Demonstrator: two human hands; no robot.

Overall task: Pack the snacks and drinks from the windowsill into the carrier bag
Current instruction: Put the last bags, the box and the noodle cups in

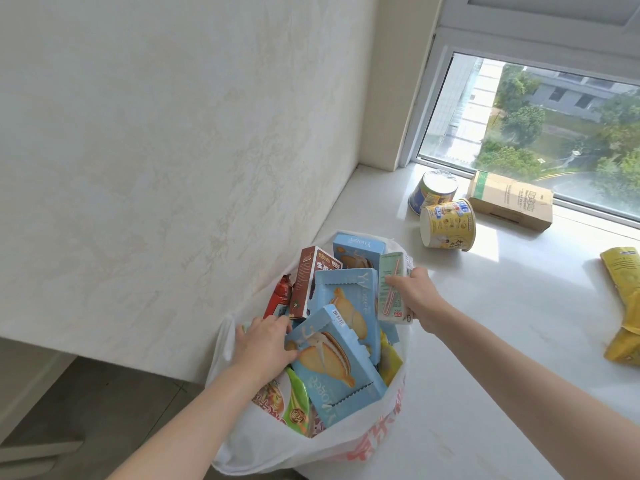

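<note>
A white carrier bag (349,445) with red print stands at the windowsill's near left edge, stuffed with snacks. Three light blue biscuit boxes (341,368) fill its middle, with a brown box (310,282) and a red packet (278,297) behind. My left hand (266,344) reaches into the bag's left side and rests against the nearest blue box. My right hand (414,296) grips a pale green drink carton (391,285) with a pink straw, held upright over the bag's right rim. On the sill lie two yellow cups (448,225) and a brown box (509,202).
The white windowsill (485,323) runs along the window (540,126) at the upper right. A yellow snack packet (625,299) lies at the right edge. A pale wall rises on the left, and grey floor shows at the lower left.
</note>
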